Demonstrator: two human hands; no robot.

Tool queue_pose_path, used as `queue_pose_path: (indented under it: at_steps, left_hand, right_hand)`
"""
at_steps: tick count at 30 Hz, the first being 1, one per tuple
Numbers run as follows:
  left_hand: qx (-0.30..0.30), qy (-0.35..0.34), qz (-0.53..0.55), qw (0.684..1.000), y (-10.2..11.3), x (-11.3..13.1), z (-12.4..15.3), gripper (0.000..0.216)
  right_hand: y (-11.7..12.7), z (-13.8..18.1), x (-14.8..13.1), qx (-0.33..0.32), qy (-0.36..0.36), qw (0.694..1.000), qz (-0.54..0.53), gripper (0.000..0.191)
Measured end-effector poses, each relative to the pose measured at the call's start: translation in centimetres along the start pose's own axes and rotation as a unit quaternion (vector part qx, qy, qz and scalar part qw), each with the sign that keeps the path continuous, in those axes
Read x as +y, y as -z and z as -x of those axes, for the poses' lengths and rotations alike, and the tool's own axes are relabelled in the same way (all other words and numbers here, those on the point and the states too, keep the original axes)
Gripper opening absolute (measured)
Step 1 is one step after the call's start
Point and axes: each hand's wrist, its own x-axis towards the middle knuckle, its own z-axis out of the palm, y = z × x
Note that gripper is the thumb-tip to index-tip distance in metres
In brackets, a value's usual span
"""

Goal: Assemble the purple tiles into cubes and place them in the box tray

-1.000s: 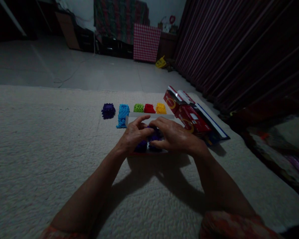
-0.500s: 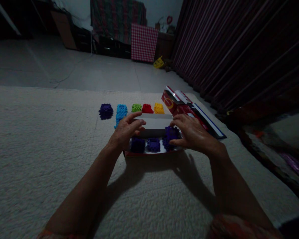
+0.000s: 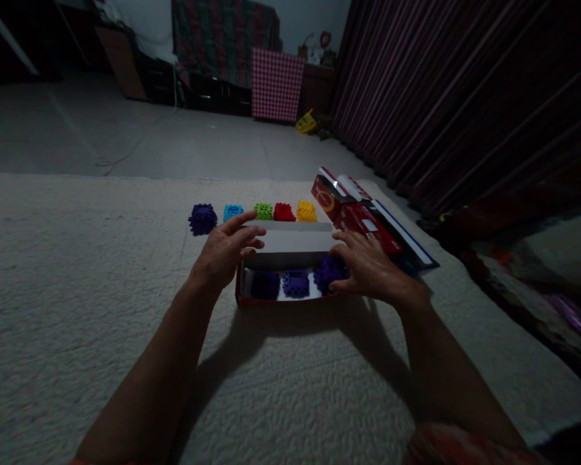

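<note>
An open shallow box [image 3: 239, 294] with a white inside and red outer edge lies in front of me. In it sit small piles of purple interlocking plastic blocks, one pile at the left [image 3: 265, 284] and one in the middle [image 3: 296, 283]. At the box's right end my right hand [image 3: 375, 268] has thumb and fingers around a purple stack of blocks [image 3: 326, 274], partly hidden by the fingers. My left hand [image 3: 223, 253] hovers by the box's left end, fingers apart and holding nothing.
Beyond the box stand purple [image 3: 203, 218], light blue [image 3: 233, 212], green [image 3: 263, 210], red [image 3: 284, 212] and yellow [image 3: 306, 210] block stacks on a pale quilted mat [image 3: 101, 271]. An opened red carton [image 3: 363, 216] lies at right, near a dark curtain [image 3: 397, 90].
My left hand has moved left, off the box's left end, uncovering that corner. My right hand has lowered the purple stack further into the box's right end.
</note>
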Motion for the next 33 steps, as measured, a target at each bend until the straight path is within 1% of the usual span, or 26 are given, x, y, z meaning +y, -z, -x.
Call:
queue_pose_path:
  at_steps: [3, 7, 9, 12, 14, 17, 19, 22, 24, 27, 30, 33]
  left_hand:
    - [0.025, -0.005, 0.006, 1.0, 0.4, 0.6, -0.1, 0.056]
    - [0.038, -0.017, 0.005, 0.999, 0.7, 1.0, -0.2, 0.052]
    - [0.042, -0.021, 0.007, 0.999, 0.8, 1.1, -0.2, 0.05]
    - [0.051, -0.021, 0.01, 0.998, 0.9, 1.1, -0.3, 0.048]
    - [0.052, -0.023, 0.011, 0.998, 1.0, 1.0, -0.3, 0.048]
    - [0.048, -0.032, 0.006, 0.998, 1.2, 0.8, -0.5, 0.049]
    - [0.048, -0.04, -0.003, 0.998, 1.4, 0.6, -0.6, 0.05]
    - [0.052, -0.047, -0.013, 0.997, 1.5, 0.6, -0.7, 0.049]
    - [0.05, -0.046, -0.016, 0.998, 1.5, 0.6, -0.7, 0.048]
    - [0.047, -0.043, -0.016, 0.998, 1.5, 0.8, -0.7, 0.047]
    - [0.046, -0.038, -0.012, 0.998, 1.4, 0.9, -0.6, 0.047]
    - [0.049, -0.041, -0.008, 0.998, 1.3, 0.9, -0.6, 0.046]
  right_hand:
    - [-0.4, 0.0, 0.2, -0.01, -0.003, 1.0, -0.002, 0.055]
    - [-0.8, 0.1, 0.4, 0.001, 0.006, 1.0, -0.005, 0.053]
    - [-0.7, 0.1, 0.4, 0.016, 0.025, 1.0, -0.007, 0.045]
    - [-0.2, -0.1, 0.2, 0.032, 0.046, 0.998, -0.016, 0.028]
    - [0.2, -0.4, 0.0, 0.016, 0.044, 0.999, -0.022, 0.019]
    - [0.6, -1.3, -1.0, -0.053, 0.042, 0.998, -0.012, 0.014]
    - [0.6, -2.0, -2.0, -0.111, 0.026, 0.993, 0.009, 0.016]
    - [0.7, -2.9, -3.6, -0.167, -0.016, 0.985, 0.045, 0.032]
    - [0.8, -3.2, -4.4, -0.179, -0.028, 0.982, 0.059, 0.043]
    - [0.8, -3.6, -5.2, -0.192, -0.028, 0.978, 0.07, 0.051]
    - [0.5, -3.9, -5.5, -0.202, -0.023, 0.976, 0.079, 0.053]
    - [0.0, -4.1, -5.4, -0.19, -0.009, 0.978, 0.085, 0.051]
